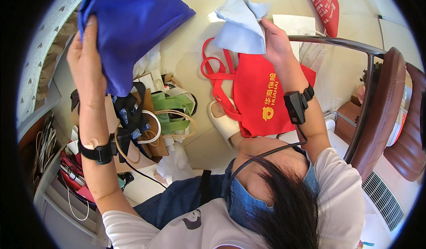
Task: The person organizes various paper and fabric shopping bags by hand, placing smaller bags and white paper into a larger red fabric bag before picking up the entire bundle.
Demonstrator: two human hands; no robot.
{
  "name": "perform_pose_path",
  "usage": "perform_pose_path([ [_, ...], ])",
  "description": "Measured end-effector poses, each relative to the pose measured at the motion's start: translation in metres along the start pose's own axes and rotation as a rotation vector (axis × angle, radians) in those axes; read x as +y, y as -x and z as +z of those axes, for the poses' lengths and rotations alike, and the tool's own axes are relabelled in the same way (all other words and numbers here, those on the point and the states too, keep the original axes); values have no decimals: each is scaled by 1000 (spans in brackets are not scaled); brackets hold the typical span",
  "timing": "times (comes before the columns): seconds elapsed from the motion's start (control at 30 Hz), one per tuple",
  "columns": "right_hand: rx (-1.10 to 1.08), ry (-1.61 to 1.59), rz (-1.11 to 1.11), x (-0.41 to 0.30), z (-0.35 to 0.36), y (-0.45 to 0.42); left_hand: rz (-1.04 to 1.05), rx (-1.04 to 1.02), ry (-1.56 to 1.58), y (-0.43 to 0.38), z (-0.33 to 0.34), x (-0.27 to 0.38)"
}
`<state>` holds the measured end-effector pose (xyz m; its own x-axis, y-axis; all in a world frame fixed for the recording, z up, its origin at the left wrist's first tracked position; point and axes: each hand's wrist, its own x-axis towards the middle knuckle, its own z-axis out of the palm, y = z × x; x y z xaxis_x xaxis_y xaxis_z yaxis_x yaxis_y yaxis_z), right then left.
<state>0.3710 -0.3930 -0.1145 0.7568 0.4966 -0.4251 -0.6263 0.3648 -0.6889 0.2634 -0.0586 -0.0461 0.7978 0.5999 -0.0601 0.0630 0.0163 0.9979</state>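
My left hand (86,64) grips the edge of a dark blue fabric bag (136,26), thumb on the near face. The bag hangs out to the right of that hand, above several paper and cloth bags. On the other side, my right hand (278,46) pinches a crumpled light blue cloth (239,32) between thumb and fingers. Below that cloth a red fabric bag (263,96) with looped handles and yellow writing lies by my right leg. What the blue bag contains, if anything, is hidden.
Green-handled bags (176,107) and a brown paper bag (161,140) crowd the floor at left. An open drawer (56,195) holds various items. A brown padded chair (379,112) with a metal armrest stands at right. A red printed bag (322,7) lies at the far right.
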Motion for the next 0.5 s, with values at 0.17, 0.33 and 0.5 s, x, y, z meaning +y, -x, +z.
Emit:
perform_pose_path([
  [0.17,155,-221,198,41,-23,-1,20,-109,-29,14,36,-4],
  [0.33,156,187,205,64,-28,2,2,-191,-53,19,37,-8],
  [0.5,362,319,-46,62,-41,-19,-6,-156,9,15,41,1],
])
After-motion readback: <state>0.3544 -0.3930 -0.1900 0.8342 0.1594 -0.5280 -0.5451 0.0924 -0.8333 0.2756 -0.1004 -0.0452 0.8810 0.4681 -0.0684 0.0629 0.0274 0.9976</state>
